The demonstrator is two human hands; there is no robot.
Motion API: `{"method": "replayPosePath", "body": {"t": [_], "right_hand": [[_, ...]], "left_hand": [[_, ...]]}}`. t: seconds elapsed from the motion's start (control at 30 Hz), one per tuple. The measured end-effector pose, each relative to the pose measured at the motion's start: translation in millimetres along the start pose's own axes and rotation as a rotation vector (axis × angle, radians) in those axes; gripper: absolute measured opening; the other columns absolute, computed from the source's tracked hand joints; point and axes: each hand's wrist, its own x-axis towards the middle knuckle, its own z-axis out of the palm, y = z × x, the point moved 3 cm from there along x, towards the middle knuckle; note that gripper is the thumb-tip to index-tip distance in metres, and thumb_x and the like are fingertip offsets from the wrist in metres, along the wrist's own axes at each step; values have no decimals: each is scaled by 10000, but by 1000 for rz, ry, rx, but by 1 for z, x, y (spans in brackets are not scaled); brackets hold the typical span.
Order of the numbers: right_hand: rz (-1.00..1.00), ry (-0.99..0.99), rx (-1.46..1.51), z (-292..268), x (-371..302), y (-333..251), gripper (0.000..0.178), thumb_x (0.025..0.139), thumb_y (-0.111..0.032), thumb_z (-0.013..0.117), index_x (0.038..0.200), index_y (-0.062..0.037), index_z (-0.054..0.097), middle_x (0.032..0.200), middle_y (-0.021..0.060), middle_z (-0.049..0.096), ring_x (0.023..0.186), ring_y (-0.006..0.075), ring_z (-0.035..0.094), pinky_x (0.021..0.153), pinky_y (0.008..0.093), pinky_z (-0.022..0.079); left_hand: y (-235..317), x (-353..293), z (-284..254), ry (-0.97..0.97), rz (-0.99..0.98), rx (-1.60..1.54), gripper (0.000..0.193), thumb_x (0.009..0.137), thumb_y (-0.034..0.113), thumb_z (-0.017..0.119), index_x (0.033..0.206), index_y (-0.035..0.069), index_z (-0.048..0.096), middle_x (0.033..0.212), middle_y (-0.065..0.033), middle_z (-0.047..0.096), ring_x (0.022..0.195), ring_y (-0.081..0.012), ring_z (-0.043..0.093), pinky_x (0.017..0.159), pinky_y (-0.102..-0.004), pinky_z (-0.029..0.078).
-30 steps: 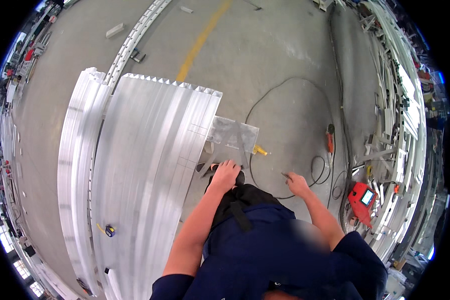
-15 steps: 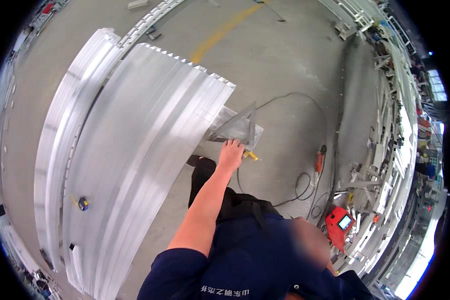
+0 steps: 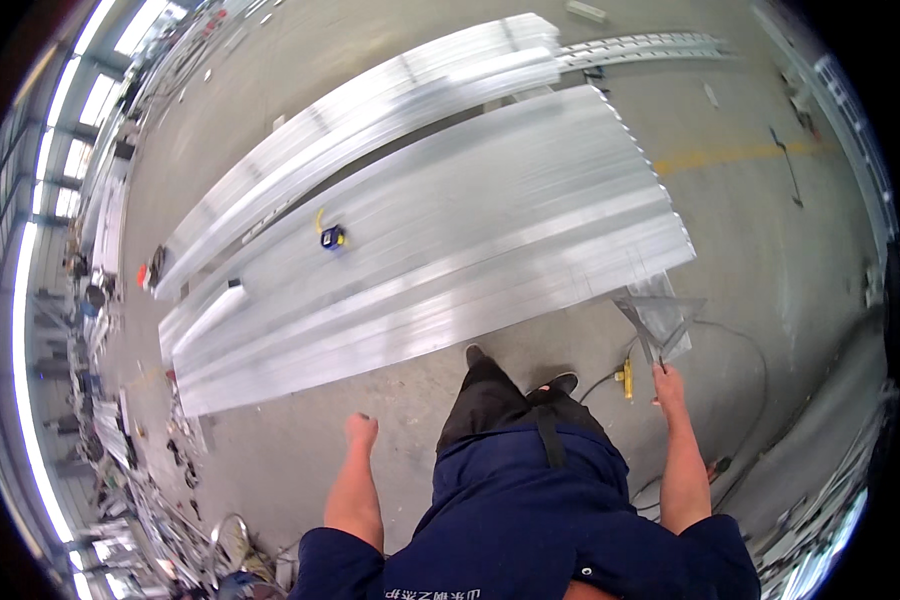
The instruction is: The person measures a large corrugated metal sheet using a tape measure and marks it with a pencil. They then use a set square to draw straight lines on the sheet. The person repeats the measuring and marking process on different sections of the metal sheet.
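My right hand (image 3: 669,385) grips one corner of a grey metal triangle frame (image 3: 642,335), which is held out beyond the right end of the near panel. My left hand (image 3: 363,430) hangs below the near panel's long edge, apart from it. Its fingers are curled, and anything inside them is hidden. The wide ribbed silvery panel (image 3: 470,220) lies in front of me. On it rest a blue and yellow tape measure (image 3: 332,237) and a narrow pale strip with a dark end (image 3: 207,318).
Behind lies a second long ribbed panel (image 3: 370,100), with a slotted metal rail (image 3: 650,47) beyond its right end. A flat grey plate (image 3: 680,345) is under the triangle frame. Near my feet are a yellow tool (image 3: 625,380) and a dark cable (image 3: 762,390). Metal scraps (image 3: 150,500) clutter the left.
My view has swung left. My left hand, which was on the triangle frame, has come away to the left. My right hand now holds the frame.
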Motion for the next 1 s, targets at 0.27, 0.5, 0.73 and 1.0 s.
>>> {"method": "replayPosePath", "body": {"t": [0.27, 0.5, 0.73, 1.0], "right_hand": [[-7, -235, -457, 69, -15, 40, 370, 897, -325, 481, 803, 18, 583, 656, 178, 558, 547, 295, 589, 488, 446, 486], [358, -324, -436, 105, -110, 23, 260, 890, -217, 490, 1032, -21, 588, 883, 160, 580, 747, 334, 608, 520, 473, 539], [121, -211, -225, 142, -112, -123, 408, 899, -365, 506, 1197, -88, 533, 979, 100, 521, 828, 265, 548, 585, 440, 551], [49, -116, -230, 180, -210, -144, 527, 863, -147, 473, 1387, -95, 461, 828, 97, 567, 611, 195, 576, 485, 361, 554]], "left_hand": [[14, -82, 134, -259, 66, -142, 284, 779, 158, 559, 1004, 39, 685, 1031, -248, 662, 1011, -385, 633, 869, -490, 501], [-44, 15, 48, -19, -56, -254, 264, 811, 200, 554, 1007, 64, 667, 1045, -217, 657, 1000, -407, 626, 853, -492, 506], [-2, 93, -17, 137, 188, -334, 237, 797, 231, 617, 999, 114, 662, 985, -168, 658, 950, -376, 628, 796, -475, 520], [72, 136, -57, 280, 778, -378, 192, 751, 187, 682, 923, 111, 646, 947, -127, 624, 920, -343, 591, 762, -451, 509]]}}
